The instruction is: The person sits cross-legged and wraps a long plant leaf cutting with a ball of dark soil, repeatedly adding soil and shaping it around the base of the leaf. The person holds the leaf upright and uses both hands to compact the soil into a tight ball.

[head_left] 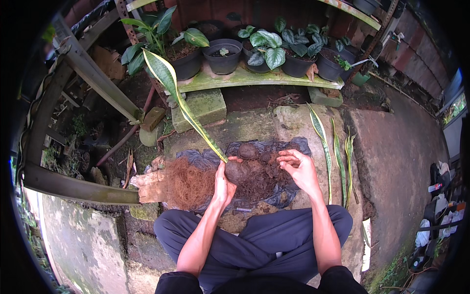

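Observation:
My left hand (224, 187) cups a dark round soil ball (237, 172). From its top a snake plant leaf (176, 97) with yellow edges slants up and left. Over the right side of a loose dark soil heap (259, 183) is my right hand (299, 169), soiled fingers loosely bent and apart, with nothing visible in them. Another soil ball (248, 151) sits at the heap's far side. Beneath the soil, black plastic sheeting (286, 196) lies crumpled. A mass of brown coir-like fibre (191, 182) is left of my left hand.
Several snake plant leaves (323, 136) lie on the concrete slab at right. Beyond, a mossy plank (249, 80) on concrete blocks (202, 110) bears several potted plants (270, 47). A metal frame (91, 77) stands at left. My crossed legs (253, 239) border the near side.

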Action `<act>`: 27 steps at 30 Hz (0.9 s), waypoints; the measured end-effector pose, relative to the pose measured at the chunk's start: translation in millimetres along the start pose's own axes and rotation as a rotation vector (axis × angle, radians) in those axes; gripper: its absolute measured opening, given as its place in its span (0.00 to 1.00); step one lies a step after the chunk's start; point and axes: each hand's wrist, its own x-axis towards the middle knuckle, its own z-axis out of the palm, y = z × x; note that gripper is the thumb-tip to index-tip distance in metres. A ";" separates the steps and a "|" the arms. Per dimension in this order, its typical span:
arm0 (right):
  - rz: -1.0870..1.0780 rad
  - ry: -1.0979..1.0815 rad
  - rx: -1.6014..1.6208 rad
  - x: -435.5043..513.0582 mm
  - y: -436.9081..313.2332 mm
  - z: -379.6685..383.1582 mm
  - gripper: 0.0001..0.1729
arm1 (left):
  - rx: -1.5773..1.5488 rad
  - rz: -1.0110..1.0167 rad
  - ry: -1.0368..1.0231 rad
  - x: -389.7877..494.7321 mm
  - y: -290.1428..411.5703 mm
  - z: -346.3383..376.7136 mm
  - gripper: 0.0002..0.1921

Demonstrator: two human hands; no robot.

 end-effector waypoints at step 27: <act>0.354 -0.381 0.192 -24.6 33.5 87.6 0.13 | 0.047 0.085 -0.017 -3.1 -13.1 -0.9 0.22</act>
